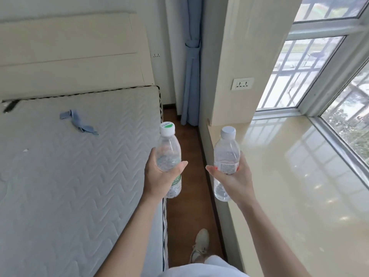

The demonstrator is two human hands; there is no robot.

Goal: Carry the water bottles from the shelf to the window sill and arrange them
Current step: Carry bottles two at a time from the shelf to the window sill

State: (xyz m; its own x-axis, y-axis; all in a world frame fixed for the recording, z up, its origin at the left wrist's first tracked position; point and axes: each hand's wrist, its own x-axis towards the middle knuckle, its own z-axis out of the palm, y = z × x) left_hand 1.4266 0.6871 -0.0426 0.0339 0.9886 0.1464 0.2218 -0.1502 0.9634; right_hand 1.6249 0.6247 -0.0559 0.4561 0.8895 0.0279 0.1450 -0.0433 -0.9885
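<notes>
Currently mid-carry. Left hand (159,176): gripping green-labelled water bottle (168,152), upright. Right hand (233,176): gripping white-capped water bottle (226,148), upright. Window sill (289,176): just right of right hand. Next, likely: swing rightward, set both down upright, side by side.

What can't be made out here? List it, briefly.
Head view only:
- The shelf: outside the frame.
- Green label on the left water bottle: mostly covered by the left hand.
- Label print on the right water bottle: too small, partly under the right hand.
- Window sill: its near end is cut off by the bottom edge.
</notes>
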